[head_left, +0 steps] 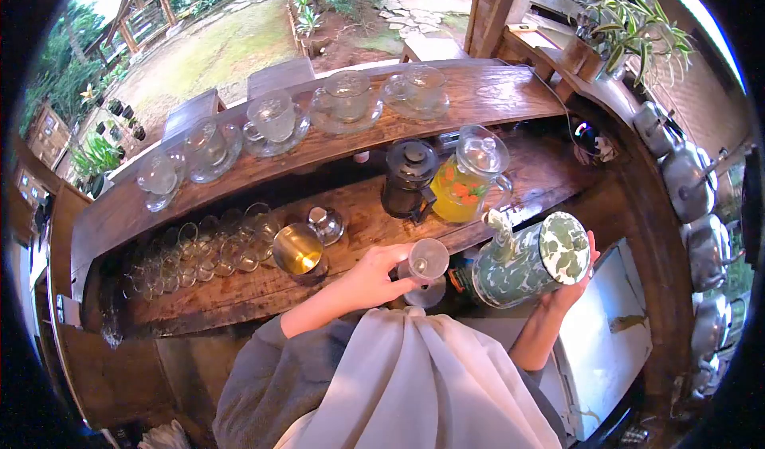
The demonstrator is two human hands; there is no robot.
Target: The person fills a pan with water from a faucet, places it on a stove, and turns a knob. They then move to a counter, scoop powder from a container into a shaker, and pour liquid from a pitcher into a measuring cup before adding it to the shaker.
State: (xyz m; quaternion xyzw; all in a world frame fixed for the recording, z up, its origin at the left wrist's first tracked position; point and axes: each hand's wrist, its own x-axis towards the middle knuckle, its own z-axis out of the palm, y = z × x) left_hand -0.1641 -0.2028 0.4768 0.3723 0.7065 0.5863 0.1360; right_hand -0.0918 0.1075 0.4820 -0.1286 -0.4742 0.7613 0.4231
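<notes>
My left hand (373, 272) is closed around a small see-through cup (429, 258), held upright near the counter's front edge. Just below the cup shows a round, shiny piece (426, 294) that I cannot make out fully. My right hand (570, 290) supports a green-and-white marbled enamel pot (510, 270) from its right side and underneath. The pot is tilted, its spout (500, 224) pointing up and left, away from the cup. Behind the hands stand a dark French press (410, 180) and a glass pitcher (468, 182) of yellow drink with orange pieces.
A gold-toned metal tumbler (300, 251) and a small glass jar (325, 224) stand left of my left hand. Several glasses (211, 250) crowd the lower counter. Glass cups on saucers (347, 102) line the raised ledge. Metal kettles (689, 182) hang or stand along the right.
</notes>
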